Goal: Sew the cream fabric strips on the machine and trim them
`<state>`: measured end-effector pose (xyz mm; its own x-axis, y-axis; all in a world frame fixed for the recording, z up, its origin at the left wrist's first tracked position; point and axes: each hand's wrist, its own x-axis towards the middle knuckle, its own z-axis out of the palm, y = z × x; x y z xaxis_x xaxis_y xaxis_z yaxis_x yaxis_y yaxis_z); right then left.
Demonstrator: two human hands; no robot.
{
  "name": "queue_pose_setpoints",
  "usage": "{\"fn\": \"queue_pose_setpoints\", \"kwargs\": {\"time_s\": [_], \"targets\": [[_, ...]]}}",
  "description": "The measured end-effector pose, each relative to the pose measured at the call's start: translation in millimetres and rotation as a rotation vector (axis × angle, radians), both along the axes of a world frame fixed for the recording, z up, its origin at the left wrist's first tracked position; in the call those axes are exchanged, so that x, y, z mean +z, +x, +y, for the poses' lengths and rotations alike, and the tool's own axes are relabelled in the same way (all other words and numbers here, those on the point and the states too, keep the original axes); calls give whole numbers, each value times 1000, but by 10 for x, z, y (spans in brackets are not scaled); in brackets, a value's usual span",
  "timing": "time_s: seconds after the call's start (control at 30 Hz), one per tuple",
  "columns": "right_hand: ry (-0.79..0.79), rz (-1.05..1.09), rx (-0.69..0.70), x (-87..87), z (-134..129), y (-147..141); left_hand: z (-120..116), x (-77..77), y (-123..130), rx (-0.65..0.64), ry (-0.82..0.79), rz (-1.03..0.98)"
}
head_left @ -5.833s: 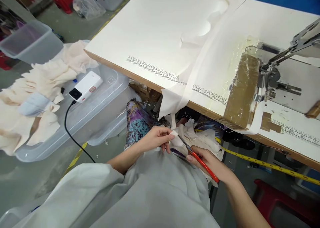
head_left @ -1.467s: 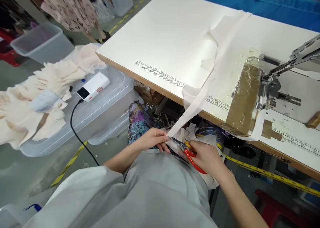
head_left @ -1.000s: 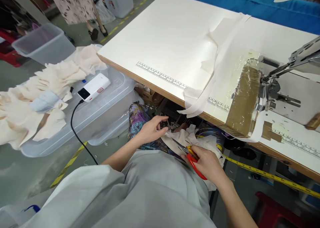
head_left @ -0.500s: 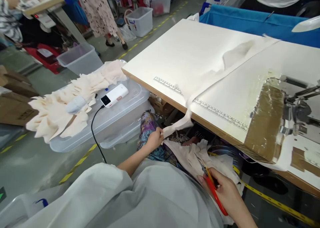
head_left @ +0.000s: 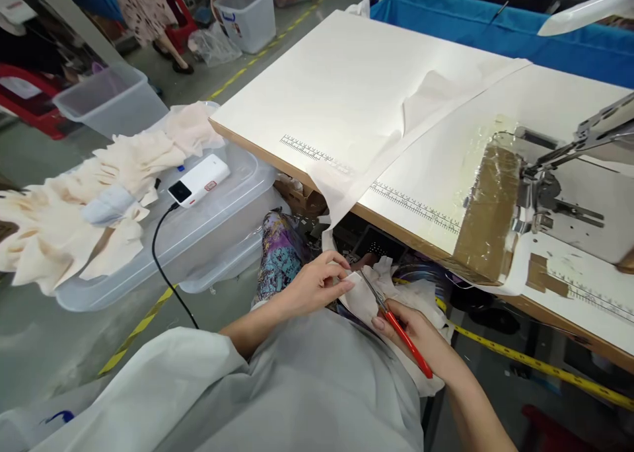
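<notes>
My left hand [head_left: 317, 283] is closed in a pinch at the edge of a pale fabric piece [head_left: 360, 299] over my lap. My right hand [head_left: 419, 333] grips red-handled scissors [head_left: 403, 338], whose metal blades point up and left, close to my left fingertips. Whether the blades are apart I cannot tell. More cream fabric [head_left: 419, 297] lies bunched on my lap, below the table edge. A long white fabric strip [head_left: 347, 191] runs across the white table [head_left: 297, 88] and hangs over its front edge towards my left hand.
A sewing machine [head_left: 545, 188] stands on the table's right side, beside a taped brown block [head_left: 488, 221]. To the left, a lidded plastic box [head_left: 212, 207] carries ruffled cream fabric pieces [head_left: 59, 221] and a white power bank [head_left: 199, 180] with a black cable [head_left: 161, 267]. A blue cloth bin [head_left: 446, 29] stands behind.
My left hand has moved right and down, from the strip to the fabric on my lap. The scissors have risen towards it. The strip droops lower over the edge, and the view has shifted.
</notes>
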<state>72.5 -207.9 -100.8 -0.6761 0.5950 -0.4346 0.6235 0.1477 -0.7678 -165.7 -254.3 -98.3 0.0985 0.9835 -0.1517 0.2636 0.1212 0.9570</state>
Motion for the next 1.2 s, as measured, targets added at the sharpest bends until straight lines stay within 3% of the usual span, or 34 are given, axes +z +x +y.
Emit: {"fn": "queue_pose_setpoints", "kwargs": {"time_s": [0.13,0.27,0.5,0.8,1.07,1.2], "targets": [[-54,25,52,39,32,-38,4,-5,12,-58,-333,-355],[-105,43,89,27,66,-53,28,22,7,-45,-450,-497],[-129,3,101,25,83,-78,39,-7,-2,5,-463,-530],[98,-94,78,-57,33,-64,40,-62,-21,1,-441,-529],[322,-216,136,39,61,-148,32,-58,-18,-16,-457,-510],[314,-184,116,21,55,-176,37,-35,-22,-33,-457,-524]]}}
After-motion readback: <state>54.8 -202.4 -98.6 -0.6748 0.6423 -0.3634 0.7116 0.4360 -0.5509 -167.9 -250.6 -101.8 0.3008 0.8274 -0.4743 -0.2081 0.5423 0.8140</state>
